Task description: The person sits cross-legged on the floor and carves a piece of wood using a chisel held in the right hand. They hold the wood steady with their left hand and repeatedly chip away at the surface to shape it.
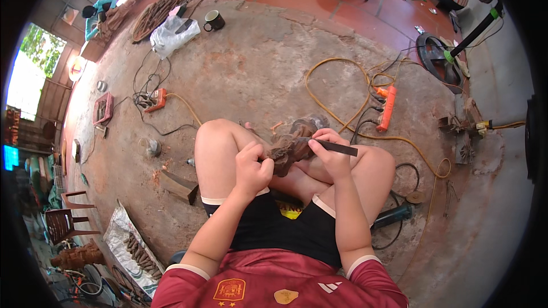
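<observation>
1. A white plastic bag (pixel 173 33) lay crumpled on the concrete floor (pixel 262 74) at the upper left, with a dark mug (pixel 214 20) just beside it on the right.
2. A white woven sack (pixel 130 239) lay flat at the lower left, long and angled, carrying a row of small brown carved pieces (pixel 140 254).
3. A flat pink box (pixel 103 108) sat near the left rim of the floor, and an orange power strip (pixel 154 100) with tangled black leads lay just to its right.
4. A second orange power strip (pixel 388 107) lay upright in the picture at the right, among loops of yellow cable (pixel 337 88).
5. The person sat cross-legged, and the dark brown wood carving (pixel 288 149) rested above the knees, between both hands.
6. Its long axis ran roughly left to right, tilted slightly upward toward the right.
7. The left hand (pixel 251 168) had its fingers curled closed around the carving's left end.
8. The right hand (pixel 329 151) had its fingers closed on a flat dark file (pixel 339 148), which pointed to the right and touched the carving at its left tip.
9. A grey power tool (pixel 394 215) lay on the floor beside the right thigh.
</observation>
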{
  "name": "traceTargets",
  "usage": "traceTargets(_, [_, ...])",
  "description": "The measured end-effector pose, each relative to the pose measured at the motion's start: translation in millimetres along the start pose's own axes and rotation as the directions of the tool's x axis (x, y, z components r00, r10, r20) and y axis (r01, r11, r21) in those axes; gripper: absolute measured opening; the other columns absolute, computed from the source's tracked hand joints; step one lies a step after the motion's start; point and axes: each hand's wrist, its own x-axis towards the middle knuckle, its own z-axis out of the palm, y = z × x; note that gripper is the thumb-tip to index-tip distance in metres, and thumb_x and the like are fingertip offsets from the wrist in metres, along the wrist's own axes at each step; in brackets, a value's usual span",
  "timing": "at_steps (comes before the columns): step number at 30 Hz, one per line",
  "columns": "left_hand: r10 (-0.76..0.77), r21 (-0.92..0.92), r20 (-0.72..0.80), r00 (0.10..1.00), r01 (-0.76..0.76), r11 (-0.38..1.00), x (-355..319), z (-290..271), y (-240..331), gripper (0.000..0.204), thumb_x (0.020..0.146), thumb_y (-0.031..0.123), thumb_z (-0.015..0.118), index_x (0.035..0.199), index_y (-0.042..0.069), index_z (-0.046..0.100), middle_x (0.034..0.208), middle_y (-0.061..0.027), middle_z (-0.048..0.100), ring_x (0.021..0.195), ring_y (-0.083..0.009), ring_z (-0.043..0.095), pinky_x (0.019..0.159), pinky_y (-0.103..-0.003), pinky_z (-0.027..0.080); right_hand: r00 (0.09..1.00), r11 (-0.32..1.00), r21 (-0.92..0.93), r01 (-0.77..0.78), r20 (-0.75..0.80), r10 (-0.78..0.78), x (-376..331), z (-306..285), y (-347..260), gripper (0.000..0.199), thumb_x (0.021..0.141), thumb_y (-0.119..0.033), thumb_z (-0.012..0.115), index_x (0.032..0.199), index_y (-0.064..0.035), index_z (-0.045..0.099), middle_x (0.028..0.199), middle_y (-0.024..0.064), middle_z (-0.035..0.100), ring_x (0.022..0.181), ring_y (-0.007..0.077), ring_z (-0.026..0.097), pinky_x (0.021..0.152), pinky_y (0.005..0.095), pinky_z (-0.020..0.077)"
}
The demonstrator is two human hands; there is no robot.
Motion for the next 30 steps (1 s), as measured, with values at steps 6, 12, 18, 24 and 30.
traceTargets(6, [-0.006, -0.002, 0.018, 1.000, 0.006, 1.000, -4.2, 2.4, 11.2, 0.008, 0.065, 0.002, 0.055, 0.062, -0.001, 0.048, 0.065, -0.0157, 0.049, 0.058, -0.0326, 0.051, 0.055, -0.038, 0.043, 0.995, 0.998, 0.054, -0.029, 0.093, 0.024, 11.6, -2.0, -6.5, 0.006, 0.076, 0.000, 0.071, 0.072, 0.0010, 0.067, 0.092, 0.0096, 0.068, 0.085, 0.0157, 0.064, 0.076, 0.0285, 0.0501])
traceTargets(12, [-0.001, 0.040, 0.006, 1.000, 0.001, 0.999, -12.2, 5.8, 16.0, 0.009, 0.065, 0.006, 0.057, 0.062, 0.002, 0.049, 0.067, -0.0143, 0.050, 0.059, -0.0341, 0.052, 0.054, -0.041, 0.045, 0.945, 0.983, -0.097, -0.153, 0.276, 0.175, 25.5, -1.5, -19.5, 0.005, 0.076, -0.001, 0.071, 0.073, 0.0014, 0.067, 0.096, 0.0110, 0.070, 0.087, 0.0153, 0.064, 0.078, 0.0294, 0.0508])
traceTargets(18, [0.004, 0.025, -0.014, 1.000, -0.004, 1.000, -19.8, 4.1, 11.4, 0.011, 0.064, 0.007, 0.059, 0.062, 0.003, 0.049, 0.066, -0.0134, 0.049, 0.057, -0.0348, 0.052, 0.053, -0.042, 0.045, 0.874, 0.963, -0.267, -0.027, 0.462, 0.152, 38.7, -7.2, -50.5, 0.012, 0.076, -0.008, 0.074, 0.078, 0.0023, 0.071, 0.093, 0.0088, 0.071, 0.083, 0.0165, 0.066, 0.073, 0.0289, 0.0514])
traceTargets(24, [0.029, -0.033, -0.042, 0.999, -0.030, 0.999, -24.6, 0.8, 6.4, 0.008, 0.063, 0.003, 0.055, 0.063, 0.000, 0.048, 0.064, -0.0162, 0.046, 0.055, -0.0345, 0.049, 0.051, -0.041, 0.041, 0.835, 0.929, -0.371, 0.016, 0.516, 0.192, 47.0, -1.5, -56.2, 0.012, 0.076, -0.008, 0.075, 0.083, 0.0013, 0.072, 0.089, 0.0078, 0.070, 0.080, 0.0157, 0.065, 0.071, 0.0279, 0.0514])
traceTargets(30, [-0.011, -0.068, -0.047, 0.999, 0.007, 0.998, -32.8, 0.2, 3.7, 0.010, 0.064, 0.005, 0.059, 0.065, 0.002, 0.050, 0.065, -0.0148, 0.048, 0.057, -0.0340, 0.051, 0.052, -0.041, 0.043, 0.933, 0.936, -0.224, -0.272, 0.175, 0.313, 16.2, 9.0, -22.0, 0.011, 0.085, -0.008, 0.072, 0.094, -0.0006, 0.070, 0.085, -0.0004, 0.067, 0.073, 0.0062, 0.058, 0.067, 0.0219, 0.0476])
